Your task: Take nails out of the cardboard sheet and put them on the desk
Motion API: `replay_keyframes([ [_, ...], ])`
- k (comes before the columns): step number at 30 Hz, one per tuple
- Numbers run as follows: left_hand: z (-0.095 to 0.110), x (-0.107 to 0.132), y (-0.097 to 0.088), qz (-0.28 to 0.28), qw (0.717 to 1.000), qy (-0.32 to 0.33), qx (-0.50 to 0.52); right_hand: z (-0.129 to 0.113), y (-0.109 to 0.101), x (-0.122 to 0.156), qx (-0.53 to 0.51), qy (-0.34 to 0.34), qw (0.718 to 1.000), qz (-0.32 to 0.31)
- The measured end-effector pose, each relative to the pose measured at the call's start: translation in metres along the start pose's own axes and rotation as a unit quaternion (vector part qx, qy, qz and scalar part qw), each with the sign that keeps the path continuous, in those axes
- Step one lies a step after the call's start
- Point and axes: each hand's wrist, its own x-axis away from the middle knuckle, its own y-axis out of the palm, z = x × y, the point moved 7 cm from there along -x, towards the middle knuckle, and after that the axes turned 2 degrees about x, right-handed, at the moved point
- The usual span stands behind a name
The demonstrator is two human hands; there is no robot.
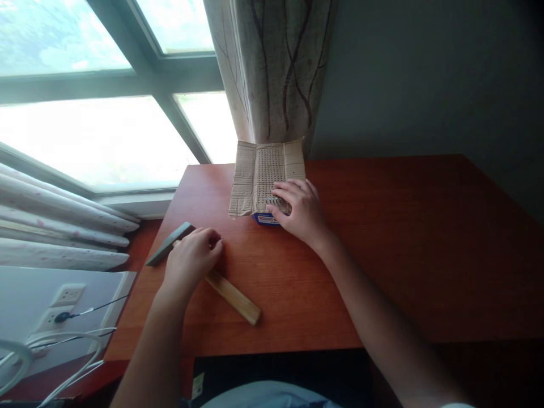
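My left hand (193, 255) is closed in a pinch above a hammer, near where its head and handle meet. A tiny thing shows at its fingertips, too small to name. The hammer's grey-green head (168, 245) points to the left and its wooden handle (234, 297) slants toward me. My right hand (300, 209) curves its thumb and fingers around a small brownish, ridged thing (282, 204) whose kind I cannot make out. That hand rests at the near right of an unfolded piece of cardboard (244, 178) with rows of holes along its middle. Beneath the cardboard, a blue box (262, 219) with a printed label partly shows.
The reddish-brown wooden table (403, 243) stretches right to a dark wall. A patterned curtain (284, 68) hangs behind the cardboard, beside a window (97, 136). At lower left are a wall socket (68, 294) with a black plug and loose white cables (80, 340).
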Motion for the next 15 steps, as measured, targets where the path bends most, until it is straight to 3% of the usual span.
replay_keyframes([
  [8, -0.002, 0.001, -0.003, -0.005, 1.0, -0.012, 0.0, 0.0, -0.001, 0.0, 0.002, 0.001, 1.0, -0.001],
  [12, 0.009, -0.001, -0.033, 0.104, 0.994, 0.015, 0.041, 0.0, -0.001, 0.0, 0.0, 0.0, 1.0, 0.001],
  [15, 0.032, -0.004, -0.055, 0.188, 0.973, 0.072, 0.111, -0.001, -0.001, 0.0, 0.0, 0.001, 1.0, 0.002],
])
